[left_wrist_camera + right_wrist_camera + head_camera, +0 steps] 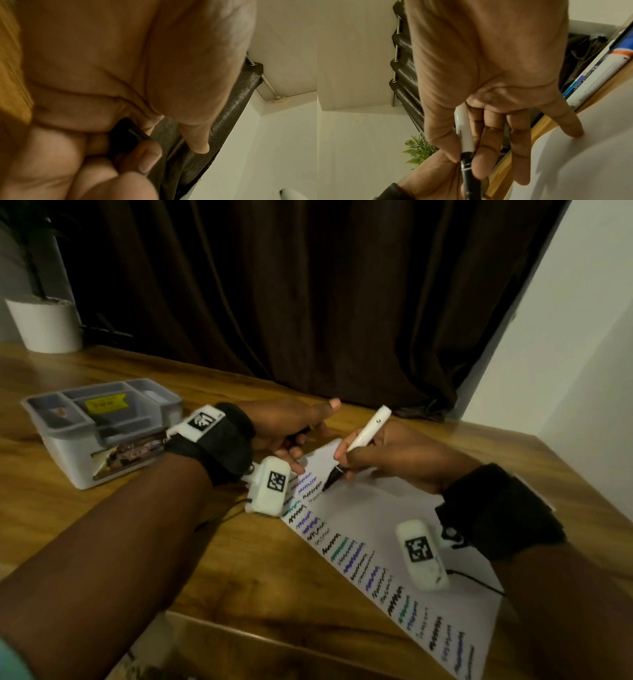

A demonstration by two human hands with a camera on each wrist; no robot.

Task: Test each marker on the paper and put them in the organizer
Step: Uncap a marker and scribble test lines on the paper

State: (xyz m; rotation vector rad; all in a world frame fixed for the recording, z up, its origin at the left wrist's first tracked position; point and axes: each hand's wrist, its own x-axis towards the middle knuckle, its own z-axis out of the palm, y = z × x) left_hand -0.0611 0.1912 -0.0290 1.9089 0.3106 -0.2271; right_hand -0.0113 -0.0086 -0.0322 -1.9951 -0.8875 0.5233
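A white marker (368, 429) with a black nib is pinched in my right hand (346, 462), and the nib touches the white paper (370, 508) near its far left corner. Rows of black, teal and purple squiggles run along the paper's left edge. The right wrist view shows the marker (464, 132) held between thumb and fingers of that hand (488, 67), little finger on the paper (590, 162). My left hand (294, 440) rests at the paper's far corner, fingers curled around a black cap (298, 436), dimly visible in the left wrist view as the cap (126, 135). The grey organizer (102, 433) stands to the left.
The wooden table (171, 559) has a white plant pot (44, 323) at its far left corner. A dark curtain (308, 302) hangs behind, with a white wall on the right. A printed box (599, 70) lies beyond the paper in the right wrist view.
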